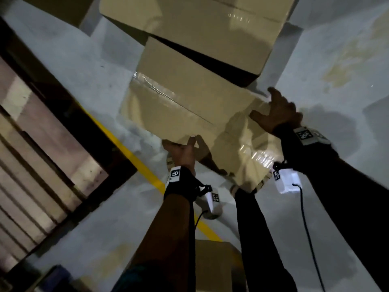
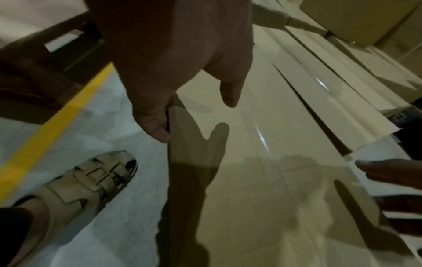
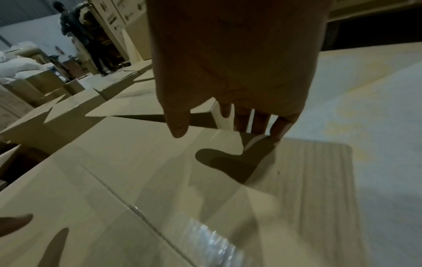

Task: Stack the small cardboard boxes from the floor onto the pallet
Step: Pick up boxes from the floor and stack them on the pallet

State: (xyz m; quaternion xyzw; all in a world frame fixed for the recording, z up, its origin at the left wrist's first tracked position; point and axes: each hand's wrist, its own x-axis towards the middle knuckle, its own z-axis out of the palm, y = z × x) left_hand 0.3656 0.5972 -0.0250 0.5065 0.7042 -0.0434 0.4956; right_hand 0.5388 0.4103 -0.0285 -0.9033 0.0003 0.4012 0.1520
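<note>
Cardboard box [image 1: 181, 106] taped along its seam, both hands on it: left hand [image 1: 182, 153] grasping the near edge, right hand [image 1: 277, 111] clutching the far corner, grey floor [image 1: 336, 70] underneath.

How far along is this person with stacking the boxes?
No finished stack on the pallet shows in these views. In hand: the left hand and right hand grip opposite ends of a taped cardboard box. Left: more boxes sit on the floor behind it.
</note>
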